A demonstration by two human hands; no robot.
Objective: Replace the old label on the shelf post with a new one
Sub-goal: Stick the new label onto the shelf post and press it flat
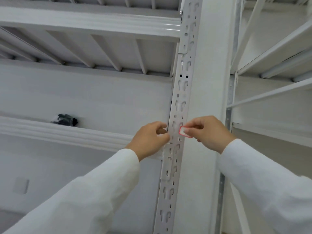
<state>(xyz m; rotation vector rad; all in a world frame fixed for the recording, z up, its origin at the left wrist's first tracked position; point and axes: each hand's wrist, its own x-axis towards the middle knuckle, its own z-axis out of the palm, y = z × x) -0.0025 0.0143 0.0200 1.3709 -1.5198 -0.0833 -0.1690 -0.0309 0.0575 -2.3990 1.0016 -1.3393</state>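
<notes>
Filling nearly the whole view, a white-painted metal shelving rack point(87, 27) rises overhead, its smooth beams and ribbed shelf undersides seen from below against a pale wall. A second white metal shelving unit point(273, 53) stands to the right, with slanted braces and flat shelf edges. Between them runs the tall white perforated steel shelf post point(183, 92), punched along its length with paired keyhole slots and small round holes, its paint slightly glossy. On the lower left shelf lies a small black bundle in clear plastic wrap point(65, 120), well apart from the hands. A pale rectangular plate point(21, 185) sits on the wall low at the left.

Two arms in white long sleeves point(270, 188) reach up to the post. The left hand point(150, 141) is curled at the post's left edge, thumb and fingers pinched together; what it grips, if anything, cannot be told. The right hand point(209, 132) is closed in a pinch on a small white rectangular label with a red border point(184, 132), thumb over the label's right part. The label sits tilted against the front face of the post, at its right side, just beside a keyhole slot, between the two hands and nearer the right one. Faint marks show on the label, too small to read.
</notes>
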